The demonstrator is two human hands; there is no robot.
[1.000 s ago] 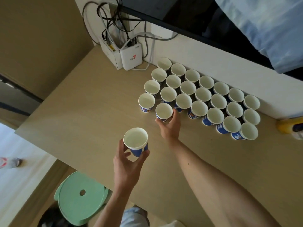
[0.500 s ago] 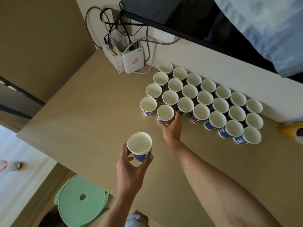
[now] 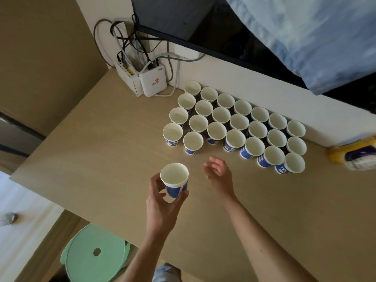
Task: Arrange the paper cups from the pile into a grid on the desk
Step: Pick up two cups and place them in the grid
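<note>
Empty blue-and-white paper cup (image 3: pixel 174 180), held upright over the tan wooden tabletop (image 3: pixel 101 159) just short of the grid of matching cups (image 3: pixel 236 137), pinched low by left hand (image 3: pixel 162 206) fingers (image 3: pixel 182 197), right hand (image 3: pixel 218 175) slack and empty; judged light, thin-walled, crushable: hold gently near base.

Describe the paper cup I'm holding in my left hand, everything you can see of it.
The paper cup has a white, empty inside, a thin rolled rim and a blue outer wall with a white strip. It looks like thin coated paper, undented. It is mouth up, roughly upright, over the near part of the desk, apart from the grid. The left hand grips its lower wall between fingers and thumb; nothing else touches it.
</note>
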